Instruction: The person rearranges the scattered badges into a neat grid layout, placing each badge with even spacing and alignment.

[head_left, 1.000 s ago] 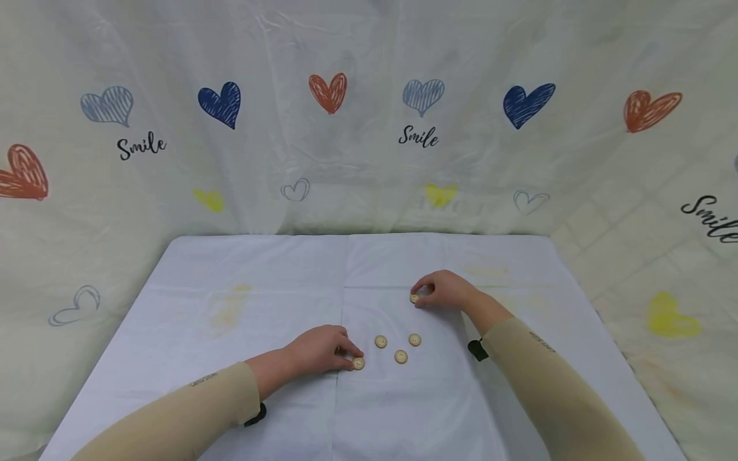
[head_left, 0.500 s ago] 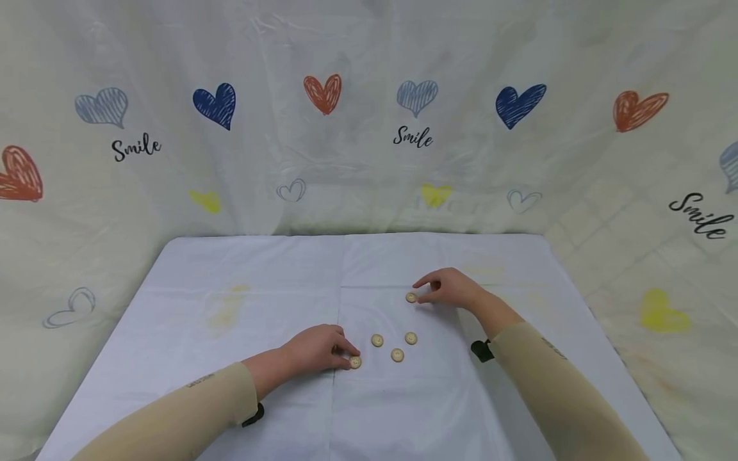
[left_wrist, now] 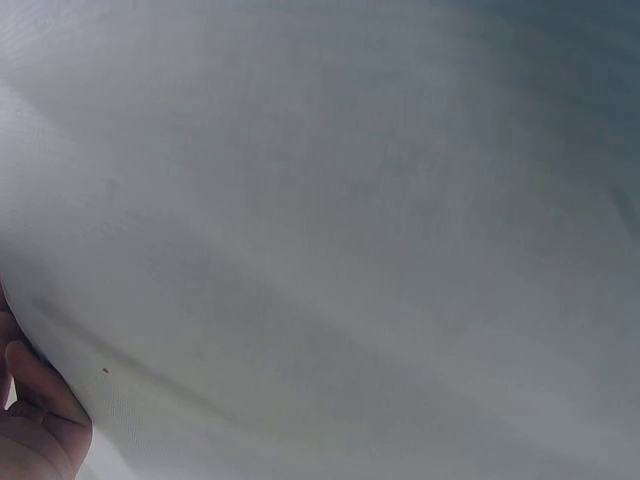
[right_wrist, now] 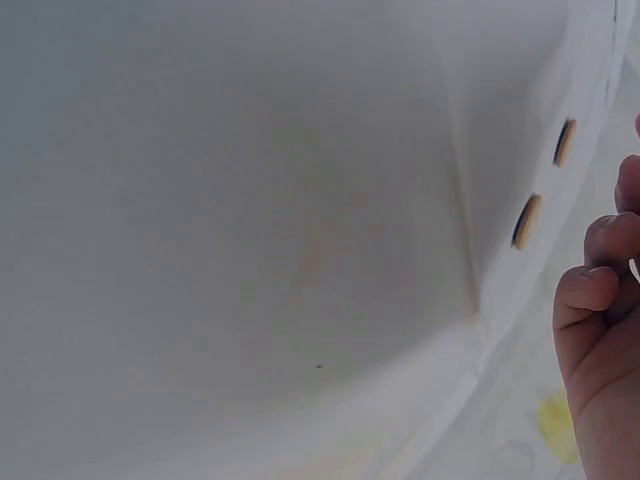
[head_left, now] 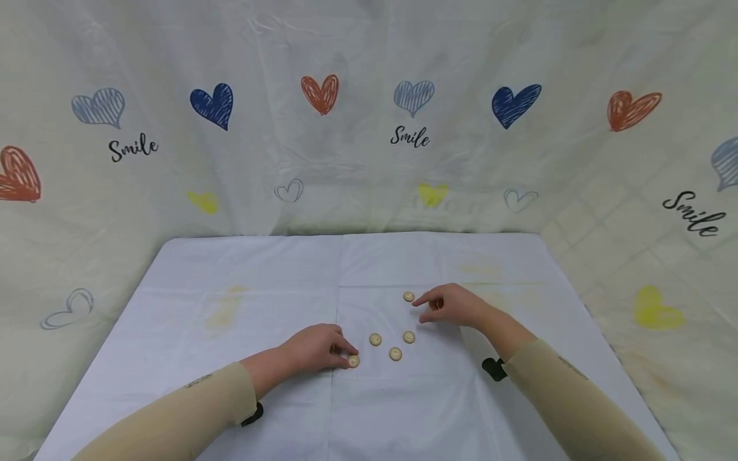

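My left hand (head_left: 316,349) pinches a pale wooden button (head_left: 353,362) between thumb and forefinger, low over the white cloth. In the left wrist view only part of this hand (left_wrist: 42,420) shows at the lower left edge, and the button is hidden. My right hand (head_left: 457,305) holds nothing; its forefinger and thumb are spread apart, just right of a far button (head_left: 409,296) lying flat. Between the hands lie a left button (head_left: 375,339), a right button (head_left: 409,337) and a near button (head_left: 394,354). The right wrist view shows that hand's curled outer fingers (right_wrist: 585,290).
A white cloth (head_left: 277,282) with faint yellow stains and creases covers the table. Behind and beside it hangs a pale curtain (head_left: 357,147) printed with hearts and "Smile". Dark straps (head_left: 493,369) sit by both beige sleeves (head_left: 571,397).
My right hand has let go of the far button and drawn back a little toward me and to the right. The left hand keeps its pinch in place. The head view has shifted slightly.
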A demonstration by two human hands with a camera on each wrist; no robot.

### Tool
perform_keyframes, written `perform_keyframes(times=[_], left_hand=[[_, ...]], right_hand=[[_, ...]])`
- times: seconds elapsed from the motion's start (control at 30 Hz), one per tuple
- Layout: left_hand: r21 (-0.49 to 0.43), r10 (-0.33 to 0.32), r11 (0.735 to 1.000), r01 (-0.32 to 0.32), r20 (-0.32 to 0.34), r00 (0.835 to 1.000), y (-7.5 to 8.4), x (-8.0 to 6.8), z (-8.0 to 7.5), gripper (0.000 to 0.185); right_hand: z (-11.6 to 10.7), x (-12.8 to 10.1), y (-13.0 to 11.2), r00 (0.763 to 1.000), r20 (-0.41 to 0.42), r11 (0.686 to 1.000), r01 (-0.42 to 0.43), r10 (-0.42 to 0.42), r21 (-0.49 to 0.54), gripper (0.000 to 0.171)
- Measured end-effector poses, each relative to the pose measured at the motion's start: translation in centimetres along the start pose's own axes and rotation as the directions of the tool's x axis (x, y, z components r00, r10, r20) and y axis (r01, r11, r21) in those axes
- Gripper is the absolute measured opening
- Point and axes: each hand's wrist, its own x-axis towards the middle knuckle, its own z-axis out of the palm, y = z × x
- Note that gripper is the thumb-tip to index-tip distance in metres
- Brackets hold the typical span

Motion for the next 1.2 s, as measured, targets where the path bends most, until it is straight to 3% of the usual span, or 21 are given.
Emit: perform_keyframes(times=[0.43,1.2], left_hand=[[-0.003,0.001,1.0,-0.001,0.003,1.0,0.0,0.0,0.0,0.026],[0.012,0.011,1.0,-0.011,0.007,1.0,0.0,0.0,-0.1,0.027]], right_hand=[[1.2,-1.2,-1.1,0.994,0.06,0.996,0.092,-0.091,-0.009,0.03],[3.2,-0.6,-1.3,0.976,0.118,0.957,0.206,-0.185,-0.202,0.026]])
